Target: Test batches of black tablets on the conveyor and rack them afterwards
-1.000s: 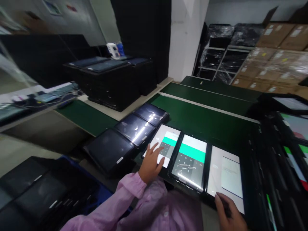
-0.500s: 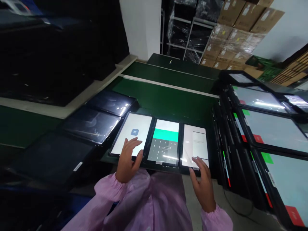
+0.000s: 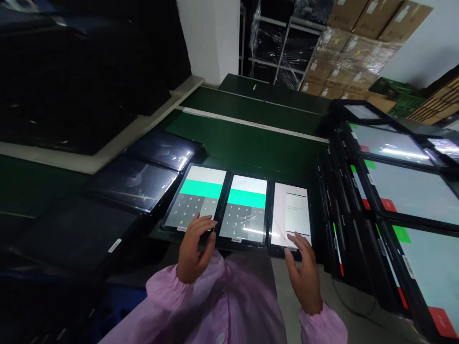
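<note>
Left hand (image 3: pixel 194 248) and right hand (image 3: pixel 304 274), fingers loosely spread and gripping nothing, over two of three lit tablets.
The left hand's fingers lie across the lower right part of the left tablet (image 3: pixel 199 188), which shows a green band above a grey number pad; the middle tablet (image 3: pixel 247 198), just beside it, shows the same layout. The right hand is at the lower end of the right tablet (image 3: pixel 278 205), its screen pale; whether fingertips touch glass, I cannot tell. The three sit in a row on the green tabletop (image 3: pixel 251 143), between dark-screened tablets (image 3: pixel 138 181) and stacked tablets (image 3: pixel 412 188) with red and green corners.
</note>
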### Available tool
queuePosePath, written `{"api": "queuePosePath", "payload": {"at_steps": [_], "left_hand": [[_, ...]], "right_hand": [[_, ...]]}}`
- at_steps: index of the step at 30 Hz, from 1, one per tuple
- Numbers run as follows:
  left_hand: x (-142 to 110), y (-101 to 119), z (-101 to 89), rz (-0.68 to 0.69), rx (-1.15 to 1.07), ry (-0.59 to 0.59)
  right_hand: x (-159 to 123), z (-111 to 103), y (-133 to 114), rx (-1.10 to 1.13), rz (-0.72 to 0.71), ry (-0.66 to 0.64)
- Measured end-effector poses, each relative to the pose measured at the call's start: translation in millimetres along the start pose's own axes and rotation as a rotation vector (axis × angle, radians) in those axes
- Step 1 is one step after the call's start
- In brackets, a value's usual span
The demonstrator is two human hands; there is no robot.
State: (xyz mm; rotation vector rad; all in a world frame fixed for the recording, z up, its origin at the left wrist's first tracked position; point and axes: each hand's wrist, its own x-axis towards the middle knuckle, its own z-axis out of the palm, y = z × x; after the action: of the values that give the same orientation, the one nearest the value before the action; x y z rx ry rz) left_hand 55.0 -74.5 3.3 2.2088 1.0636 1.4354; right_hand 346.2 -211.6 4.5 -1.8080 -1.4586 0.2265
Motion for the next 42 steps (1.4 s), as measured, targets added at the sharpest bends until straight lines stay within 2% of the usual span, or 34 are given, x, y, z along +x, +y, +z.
{"api": "queuePosePath", "payload": {"at_steps": [6,14,17,20,23,25,28,34,38,42], "left_hand": [[1,12,8.7,0.000,-0.032,-0.026],[-5,6,5.0,-0.015,0.011,0.033],[-8,-3,-1.7,-0.042,0.074,0.058],[2,-21,-14.0,-0.114,0.184,0.058],[26,-40,-29.6,-0.205,0.275,-0.082],[46,-49,-35.9,-0.230,0.291,-0.194],[69,-58,-34.4,-0.203,0.278,-0.299],[83,-72,-21.3,-0.150,0.334,-0.490],[86,-77,-23.7,-0.103,0.321,-0.474],[89,-80,-22.7,-0.050,0.305,-0.478]], "right_hand": [[-8,2,-1,-0.031,-0.064,-0.027],[-1,12,-7,-0.101,-0.185,-0.117],[-2,8,2,-0.092,-0.175,-0.067],[4,8,18,-0.058,-0.165,-0.016],[18,19,18,-0.022,-0.189,-0.042],[30,29,4,-0.003,-0.206,-0.081],[54,52,-28,0.029,-0.258,-0.134],[112,121,-83,0.105,-0.492,-0.187],[139,165,-103,0.074,-0.553,-0.188],[150,183,-107,0.000,-0.540,-0.212]]}}
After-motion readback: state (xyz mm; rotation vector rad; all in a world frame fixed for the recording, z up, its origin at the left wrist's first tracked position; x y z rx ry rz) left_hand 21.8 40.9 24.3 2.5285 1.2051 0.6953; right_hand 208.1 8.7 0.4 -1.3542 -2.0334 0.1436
